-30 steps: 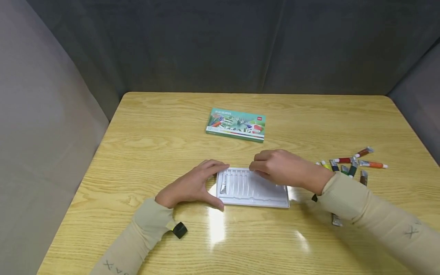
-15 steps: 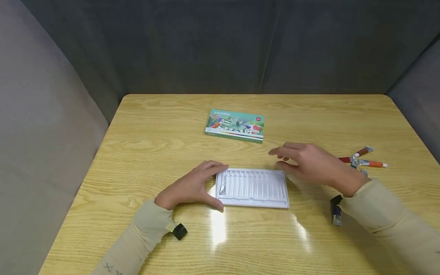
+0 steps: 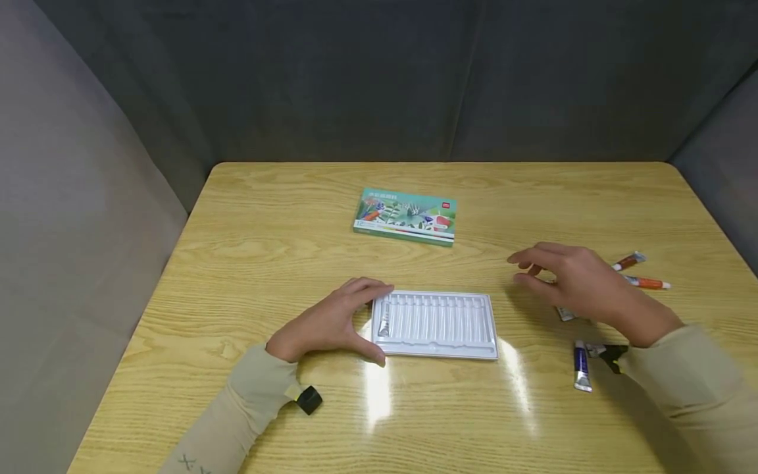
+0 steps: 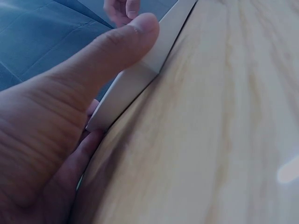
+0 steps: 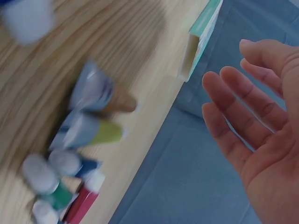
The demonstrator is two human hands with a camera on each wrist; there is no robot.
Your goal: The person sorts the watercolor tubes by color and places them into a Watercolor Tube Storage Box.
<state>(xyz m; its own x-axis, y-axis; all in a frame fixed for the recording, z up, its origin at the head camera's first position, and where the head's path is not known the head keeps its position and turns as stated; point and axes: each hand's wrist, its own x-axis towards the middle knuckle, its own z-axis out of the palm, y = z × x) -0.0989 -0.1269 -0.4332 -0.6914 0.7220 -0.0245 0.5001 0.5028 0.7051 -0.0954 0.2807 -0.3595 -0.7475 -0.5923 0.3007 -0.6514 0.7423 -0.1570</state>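
Observation:
The left hand spans the left end of a white plastic tray, thumb at the near corner and fingers at the far one. In the left wrist view, its thumb presses the tray's wall. One silver paint tube lies in the leftmost slot. The right hand hovers right of the tray with fingers loosely bent and nothing in them. Below it, partly hidden in the head view, lie several paint tubes; the right wrist view shows an ochre tube, a yellow-green tube and a red tube.
A green illustrated paint box lies behind the tray. A blue-violet tube rests apart, nearer the front. An orange tube and a reddish-brown tube lie to the right on the wooden table.
The right hand has left the tray and moved right to above the loose tubes, its fingers spreading. The left hand and the tray have stayed in place.

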